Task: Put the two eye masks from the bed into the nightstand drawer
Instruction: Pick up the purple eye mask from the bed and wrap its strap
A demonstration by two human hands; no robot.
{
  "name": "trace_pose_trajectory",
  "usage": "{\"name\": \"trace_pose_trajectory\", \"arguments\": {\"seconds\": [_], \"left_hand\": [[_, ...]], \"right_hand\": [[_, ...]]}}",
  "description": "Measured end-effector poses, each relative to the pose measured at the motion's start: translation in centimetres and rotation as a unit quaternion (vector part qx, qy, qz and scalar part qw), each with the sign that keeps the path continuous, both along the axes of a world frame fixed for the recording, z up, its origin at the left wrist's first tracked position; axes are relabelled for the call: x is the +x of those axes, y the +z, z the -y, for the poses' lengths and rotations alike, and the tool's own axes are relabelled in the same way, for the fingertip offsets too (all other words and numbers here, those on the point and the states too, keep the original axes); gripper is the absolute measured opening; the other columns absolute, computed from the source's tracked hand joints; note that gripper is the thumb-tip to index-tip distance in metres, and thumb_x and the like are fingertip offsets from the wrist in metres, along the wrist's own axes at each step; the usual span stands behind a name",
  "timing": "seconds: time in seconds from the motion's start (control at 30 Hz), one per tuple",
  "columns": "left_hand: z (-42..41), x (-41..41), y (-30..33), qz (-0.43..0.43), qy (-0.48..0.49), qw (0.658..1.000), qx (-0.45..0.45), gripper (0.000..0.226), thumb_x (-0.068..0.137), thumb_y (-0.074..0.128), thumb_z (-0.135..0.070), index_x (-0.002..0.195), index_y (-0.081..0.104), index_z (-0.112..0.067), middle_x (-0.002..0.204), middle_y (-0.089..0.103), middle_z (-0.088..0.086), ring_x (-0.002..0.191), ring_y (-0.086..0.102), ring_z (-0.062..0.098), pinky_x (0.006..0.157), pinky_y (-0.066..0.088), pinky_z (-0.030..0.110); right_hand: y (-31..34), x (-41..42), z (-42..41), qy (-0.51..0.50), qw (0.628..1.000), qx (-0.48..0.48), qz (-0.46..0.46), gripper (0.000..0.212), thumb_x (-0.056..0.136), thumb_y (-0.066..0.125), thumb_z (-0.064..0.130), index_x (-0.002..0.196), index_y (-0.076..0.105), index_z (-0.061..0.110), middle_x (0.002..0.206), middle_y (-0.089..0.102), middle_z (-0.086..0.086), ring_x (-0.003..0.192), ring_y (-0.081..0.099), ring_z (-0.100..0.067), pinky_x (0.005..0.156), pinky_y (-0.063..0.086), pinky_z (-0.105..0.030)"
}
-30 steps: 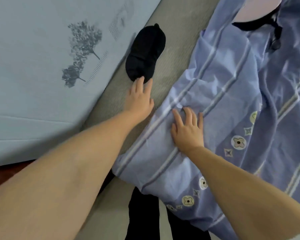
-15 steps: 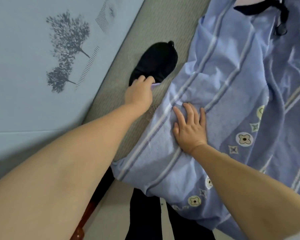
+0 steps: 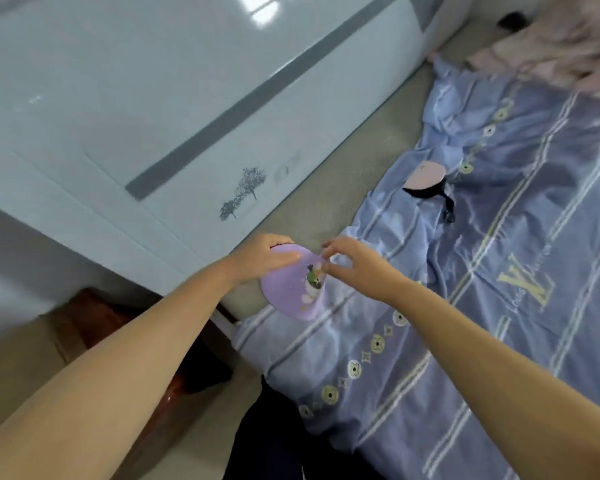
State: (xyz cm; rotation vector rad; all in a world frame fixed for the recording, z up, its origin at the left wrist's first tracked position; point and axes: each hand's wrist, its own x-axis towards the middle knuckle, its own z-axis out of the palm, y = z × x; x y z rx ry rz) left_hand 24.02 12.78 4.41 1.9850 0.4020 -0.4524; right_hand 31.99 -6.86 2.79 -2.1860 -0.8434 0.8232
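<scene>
Head view: left hand [image 3: 257, 259] gripped purple eye mask [image 3: 293, 289], right hand [image 3: 357, 266] fingers pinching its edge; pink eye mask [image 3: 425, 176] lay on bed [image 3: 499, 306]. Neither stowed; drawer unseen.

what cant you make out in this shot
- Pink eye mask, head view: lower part tucked in a fold of the blue quilt.
- Nightstand drawer: not visible in the frame.
- Purple eye mask: strap unseen; left hand and right hand cover its top edge.
- Top-right bedding: motion-blurred.
</scene>
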Motion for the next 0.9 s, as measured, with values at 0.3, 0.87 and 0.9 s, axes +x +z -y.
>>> {"name": "trace_pose_trajectory", "arguments": {"seconds": [0.3,0.87,0.9], "left_hand": [[2.4,-5.8,8.5,0.162,0.161,0.967,0.111,0.028,0.090,0.059,-0.029,0.112,0.062,-0.012,0.110,0.063,0.017,0.095,0.056,0.020,0.086,0.042,0.030],[7.7,-28.9,15.5,0.170,0.157,0.973,-0.009,0.021,0.086,0.064,-0.029,0.095,0.068,-0.011,0.089,0.069,0.000,0.081,0.063,0.011,0.073,0.047,0.023],[8.1,-30.9,15.6,0.180,0.175,0.967,-0.044,0.017,0.086,0.065,-0.028,0.095,0.070,-0.014,0.090,0.071,-0.002,0.083,0.065,0.010,0.075,0.050,0.021]], "right_hand": [[10.9,-2.7,-0.1,0.006,0.987,0.079,-0.139,0.020,0.087,0.062,0.031,0.075,0.066,0.016,0.072,0.061,-0.009,0.064,0.051,-0.019,0.063,0.039,-0.031],[17.8,-21.2,1.1,0.121,0.978,0.143,-0.091,0.047,0.078,0.066,0.047,0.100,0.063,0.005,0.095,0.064,-0.015,0.084,0.062,-0.022,0.076,0.048,-0.036],[17.9,-23.2,1.6,0.136,0.975,0.142,-0.106,0.043,0.079,0.065,0.047,0.101,0.065,0.010,0.096,0.068,-0.011,0.087,0.065,-0.021,0.077,0.051,-0.035]]}}
